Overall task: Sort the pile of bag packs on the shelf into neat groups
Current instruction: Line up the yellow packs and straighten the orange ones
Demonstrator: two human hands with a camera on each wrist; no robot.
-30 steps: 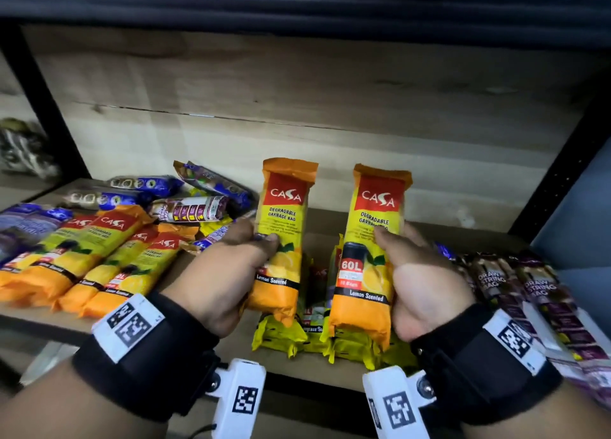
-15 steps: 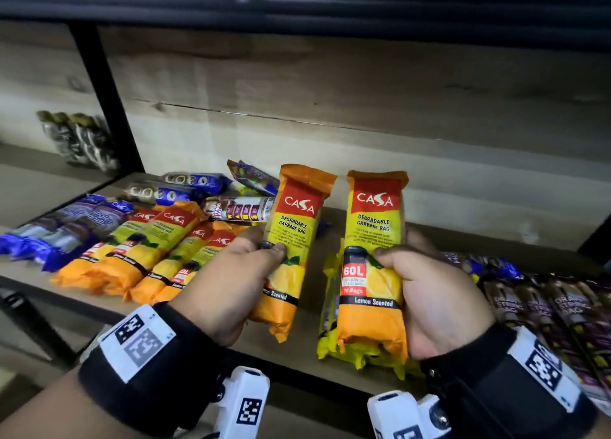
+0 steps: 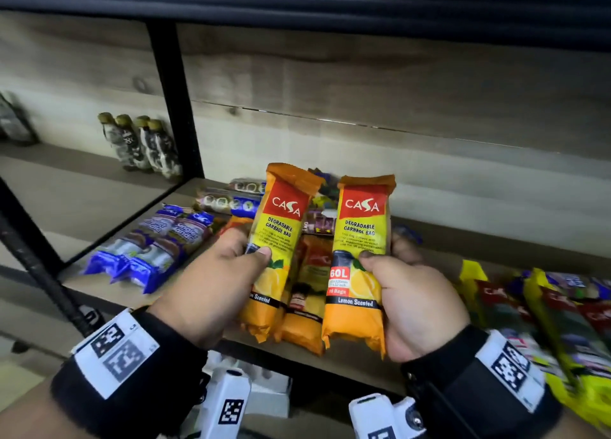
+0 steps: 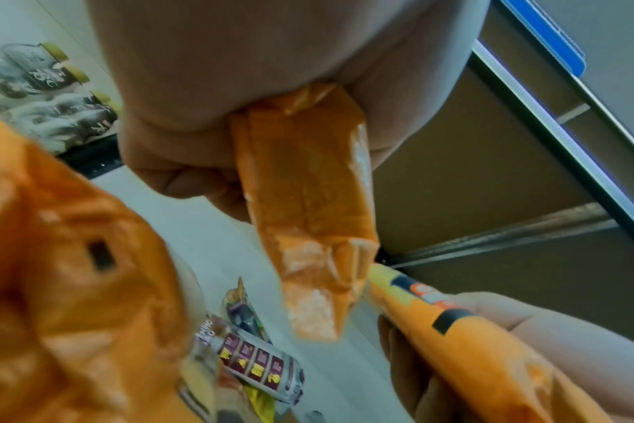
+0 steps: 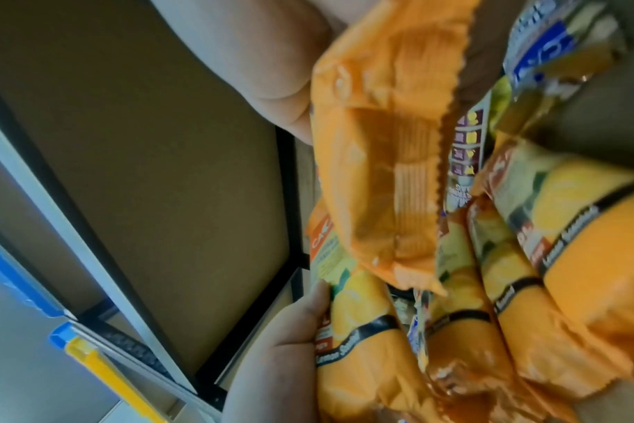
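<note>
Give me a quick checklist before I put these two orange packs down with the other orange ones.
1. Left hand grips its orange pack: ok.
2. Right hand grips its orange pack: ok.
3. Both packs match, same Casa lemon label: ok.
4. Orange group lies on the shelf below the hands: ok.
5. Free room beside that group: cannot tell, the hands and packs hide it.
6. Blue packs sit apart on the left: ok.

Dim, motion-blurred frames (edges smeared)
</note>
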